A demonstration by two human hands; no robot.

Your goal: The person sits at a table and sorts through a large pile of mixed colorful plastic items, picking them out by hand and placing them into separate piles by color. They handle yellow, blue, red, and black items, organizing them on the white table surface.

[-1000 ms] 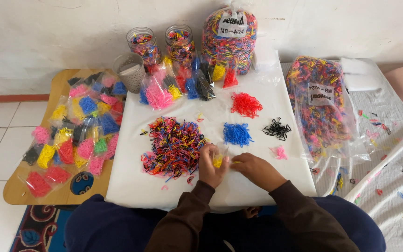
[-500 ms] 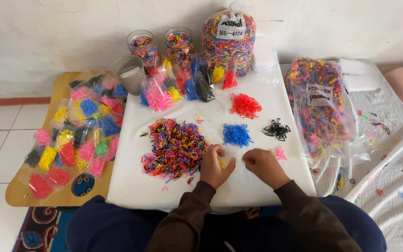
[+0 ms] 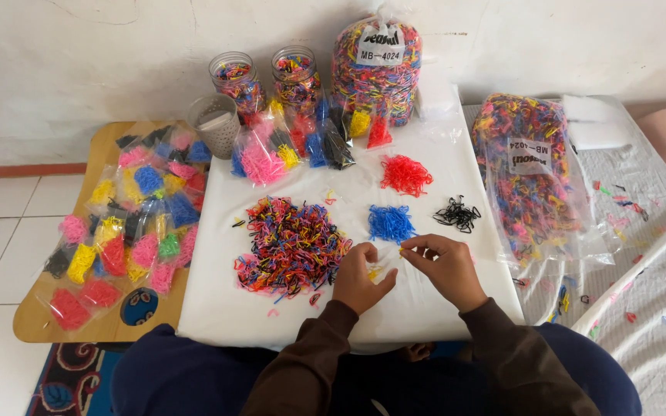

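I'm sorting: my right hand (image 3: 450, 268) pinches a small yellow band (image 3: 402, 250) at its fingertips, my left hand (image 3: 360, 277) curls over a few yellow bands (image 3: 375, 271) on the white tabletop (image 3: 425, 300). Next, I judge, comes another pick from the mixed pile (image 3: 290, 245). My left palm's contents stay hidden.

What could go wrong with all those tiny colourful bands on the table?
The left hand rests right beside the mixed pile, so a nudge might push bands into the sorted blue pile. The right hand pinches one tiny piece, which could easily slip. The black pile sits near the white board's edge and might spill off.
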